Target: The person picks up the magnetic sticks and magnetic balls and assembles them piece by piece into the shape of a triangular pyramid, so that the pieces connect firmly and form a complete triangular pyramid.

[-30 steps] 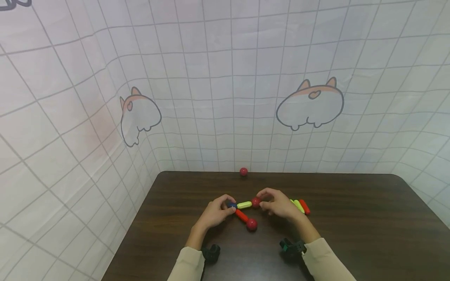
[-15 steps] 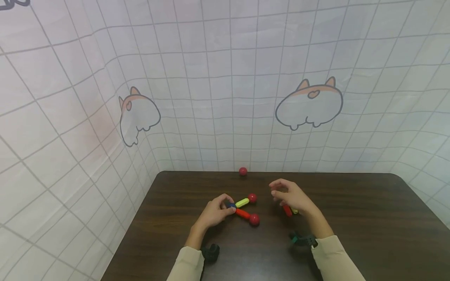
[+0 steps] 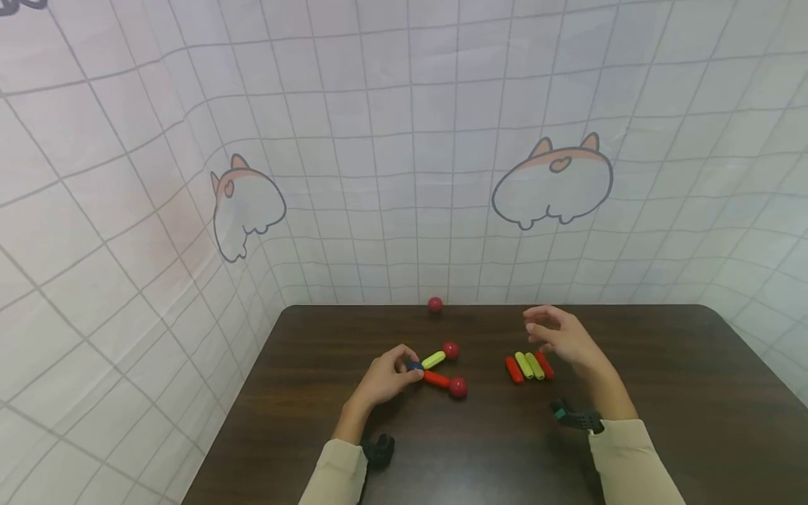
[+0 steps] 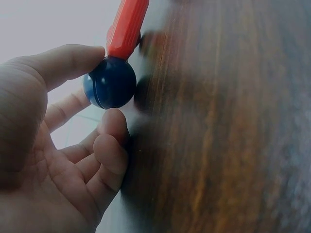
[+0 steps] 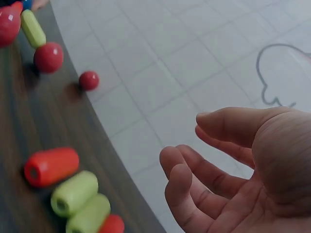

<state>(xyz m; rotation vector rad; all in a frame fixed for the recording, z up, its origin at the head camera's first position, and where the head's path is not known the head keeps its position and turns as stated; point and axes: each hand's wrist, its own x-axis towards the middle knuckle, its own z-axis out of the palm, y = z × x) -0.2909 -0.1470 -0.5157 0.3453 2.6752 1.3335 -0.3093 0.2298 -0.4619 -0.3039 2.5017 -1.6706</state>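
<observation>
My left hand pinches a blue ball between thumb and fingers, left of the table's middle. From that ball a red rod and a yellow-green rod spread out in a V. Each rod ends in a red ball, one nearer and one farther back. My right hand hovers with loosely curved fingers and holds nothing. Beneath and to the left of it lies a row of loose rods: a red rod, two yellow-green rods and another red rod.
A single red ball sits at the back edge of the dark wooden table. Behind the table hangs a white gridded cloth with cartoon animals, which also runs along the left side.
My right hand has let go of the farther red ball and moved right, past the loose rods. My left hand stays on the blue ball; the joined rods have turned slightly.
</observation>
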